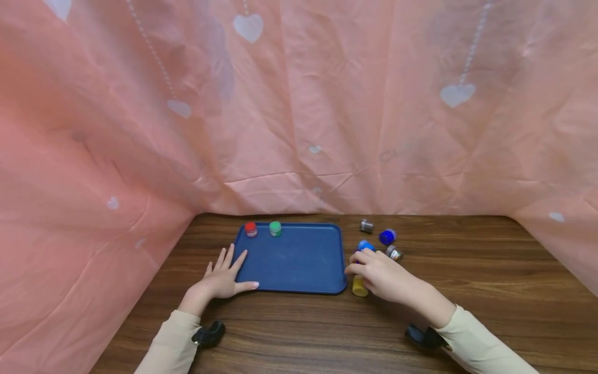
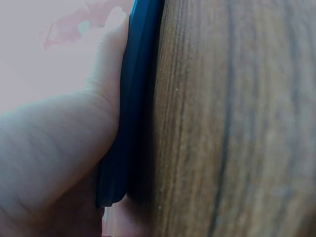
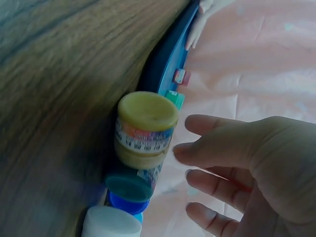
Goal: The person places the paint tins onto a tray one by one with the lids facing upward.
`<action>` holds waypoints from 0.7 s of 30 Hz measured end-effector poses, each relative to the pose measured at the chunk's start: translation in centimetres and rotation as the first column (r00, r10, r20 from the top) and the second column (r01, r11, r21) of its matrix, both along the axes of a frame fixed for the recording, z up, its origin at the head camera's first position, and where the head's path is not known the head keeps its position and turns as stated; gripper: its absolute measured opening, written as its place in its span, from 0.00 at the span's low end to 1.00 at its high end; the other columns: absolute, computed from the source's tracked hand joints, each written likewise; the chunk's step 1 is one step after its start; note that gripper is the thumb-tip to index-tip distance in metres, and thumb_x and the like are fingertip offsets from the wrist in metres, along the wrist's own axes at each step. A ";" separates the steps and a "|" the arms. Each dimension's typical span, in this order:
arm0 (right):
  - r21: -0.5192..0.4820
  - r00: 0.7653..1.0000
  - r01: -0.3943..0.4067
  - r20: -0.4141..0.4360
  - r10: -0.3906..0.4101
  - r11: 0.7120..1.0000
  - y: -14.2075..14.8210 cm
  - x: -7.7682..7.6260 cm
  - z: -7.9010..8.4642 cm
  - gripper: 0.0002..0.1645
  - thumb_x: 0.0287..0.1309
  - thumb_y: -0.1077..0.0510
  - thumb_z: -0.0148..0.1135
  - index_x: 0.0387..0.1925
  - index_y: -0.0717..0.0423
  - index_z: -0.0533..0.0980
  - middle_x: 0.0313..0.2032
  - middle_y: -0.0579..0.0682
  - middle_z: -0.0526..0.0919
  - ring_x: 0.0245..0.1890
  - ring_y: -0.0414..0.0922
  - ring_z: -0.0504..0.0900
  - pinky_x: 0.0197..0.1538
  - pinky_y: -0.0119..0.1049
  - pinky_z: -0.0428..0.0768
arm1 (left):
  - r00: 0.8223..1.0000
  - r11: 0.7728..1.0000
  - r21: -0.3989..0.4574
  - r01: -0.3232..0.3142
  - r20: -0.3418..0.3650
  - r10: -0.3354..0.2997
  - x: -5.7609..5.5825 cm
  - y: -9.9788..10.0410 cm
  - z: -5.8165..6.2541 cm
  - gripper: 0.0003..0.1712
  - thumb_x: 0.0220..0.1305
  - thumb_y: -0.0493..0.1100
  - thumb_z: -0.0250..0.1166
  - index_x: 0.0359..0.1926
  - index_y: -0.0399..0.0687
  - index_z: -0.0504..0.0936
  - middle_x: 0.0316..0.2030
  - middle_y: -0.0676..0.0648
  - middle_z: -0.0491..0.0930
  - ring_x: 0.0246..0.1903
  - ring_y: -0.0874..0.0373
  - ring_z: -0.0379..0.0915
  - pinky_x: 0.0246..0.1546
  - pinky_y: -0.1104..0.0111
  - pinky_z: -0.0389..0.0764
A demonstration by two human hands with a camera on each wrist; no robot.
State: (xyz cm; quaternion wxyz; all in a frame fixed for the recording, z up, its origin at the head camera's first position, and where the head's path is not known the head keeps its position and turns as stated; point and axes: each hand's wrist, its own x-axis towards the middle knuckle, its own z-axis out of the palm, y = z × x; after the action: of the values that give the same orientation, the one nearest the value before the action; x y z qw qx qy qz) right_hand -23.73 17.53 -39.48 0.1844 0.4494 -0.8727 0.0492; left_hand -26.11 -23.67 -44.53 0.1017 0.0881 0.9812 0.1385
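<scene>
My left hand (image 1: pixel 221 282) rests with spread fingers on the left front corner of a blue tray (image 1: pixel 299 262). In the left wrist view the thumb (image 2: pixel 111 54) lies along the tray's edge. Over a cluster of small paint jars right of the tray is my right hand (image 1: pixel 388 275), its fingers slightly bent. The right wrist view shows those fingers (image 3: pixel 217 148) apart from the jars, holding nothing. Nearest them lies a yellow jar (image 3: pixel 148 111) on its side, with a teal-ended jar (image 3: pixel 129 185) beside it. A light blue jar (image 1: pixel 366 245) is partly hidden behind the hand.
A red-lidded jar (image 1: pixel 250 229) and a green-lidded jar (image 1: pixel 275 229) stand at the tray's back left. Right of the tray lie a dark blue jar (image 1: pixel 387 237), a grey-brown jar (image 1: pixel 366 226) and a labelled jar (image 1: pixel 394 253). A pink curtain (image 1: pixel 299 130) hangs behind the wooden table (image 1: pixel 299 332).
</scene>
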 end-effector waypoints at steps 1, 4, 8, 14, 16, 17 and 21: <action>0.007 1.000 0.003 0.002 -0.003 1.000 0.1 -0.1 0.0 0.20 0.44 0.69 0.71 0.40 0.48 0.83 0.42 0.47 0.81 0.43 0.46 0.78 0.37 0.37 0.74 | 1.000 1.000 0.002 -0.003 -0.003 0.003 0.0 0.0 0.0 0.64 0.51 0.82 0.55 0.78 0.54 0.44 0.77 0.36 0.29 0.76 0.35 0.22 0.67 0.31 0.35; 0.026 1.000 0.007 0.001 -0.007 1.000 0.4 -0.3 -0.1 0.22 0.43 0.71 0.69 0.39 0.46 0.83 0.43 0.48 0.81 0.45 0.48 0.78 0.37 0.38 0.73 | 1.000 1.000 0.010 -0.004 -0.010 0.004 0.2 -0.1 0.2 0.64 0.51 0.81 0.55 0.78 0.52 0.46 0.77 0.35 0.30 0.76 0.34 0.23 0.67 0.30 0.35; 0.031 1.000 -0.009 -0.003 0.009 0.999 0.5 -0.6 -0.4 0.25 0.37 0.73 0.69 0.37 0.44 0.82 0.43 0.49 0.82 0.44 0.48 0.78 0.36 0.38 0.73 | 1.000 1.000 0.022 0.002 0.003 -0.002 0.4 0.0 0.7 0.64 0.51 0.81 0.55 0.78 0.51 0.46 0.77 0.33 0.30 0.75 0.33 0.23 0.66 0.29 0.34; 0.033 1.000 -0.013 -0.028 0.014 0.999 0.6 -1.0 -1.2 0.28 0.31 0.72 0.72 0.36 0.42 0.82 0.43 0.50 0.80 0.44 0.48 0.77 0.36 0.39 0.72 | 1.000 1.000 0.018 -0.002 0.014 0.002 0.3 -0.1 0.5 0.65 0.50 0.83 0.54 0.78 0.54 0.44 0.77 0.35 0.28 0.76 0.35 0.22 0.67 0.31 0.34; 0.037 0.999 -0.008 -0.040 0.009 0.999 0.5 -1.1 -1.4 0.28 0.31 0.71 0.72 0.36 0.42 0.82 0.42 0.50 0.80 0.45 0.48 0.77 0.35 0.38 0.72 | 1.000 1.000 0.018 -0.003 0.016 0.003 0.3 -0.2 0.5 0.65 0.49 0.83 0.54 0.78 0.53 0.45 0.77 0.35 0.29 0.76 0.35 0.22 0.67 0.30 0.34; 0.038 0.999 -0.005 -0.044 0.007 0.999 0.5 -1.1 -1.4 0.28 0.31 0.71 0.72 0.37 0.42 0.82 0.42 0.50 0.80 0.45 0.48 0.77 0.35 0.38 0.71 | 1.000 1.000 0.016 -0.005 0.019 0.005 0.3 -0.3 0.4 0.66 0.49 0.84 0.53 0.78 0.53 0.45 0.77 0.35 0.29 0.76 0.35 0.22 0.67 0.31 0.34; 0.048 0.998 -0.002 -0.069 0.005 0.999 0.5 -1.2 -1.5 0.26 0.31 0.68 0.75 0.37 0.42 0.82 0.43 0.51 0.79 0.45 0.48 0.76 0.34 0.37 0.70 | 1.000 1.000 0.012 -0.003 0.008 0.003 0.3 -0.4 0.2 0.65 0.49 0.84 0.53 0.78 0.53 0.45 0.77 0.34 0.29 0.76 0.34 0.23 0.67 0.30 0.34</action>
State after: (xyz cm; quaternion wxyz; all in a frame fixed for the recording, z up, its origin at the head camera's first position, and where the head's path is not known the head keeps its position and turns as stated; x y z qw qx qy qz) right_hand -24.94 17.99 -41.00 0.2035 0.4565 -0.8660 0.0131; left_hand -25.81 -24.09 -44.29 0.1048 0.0868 0.9801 0.1447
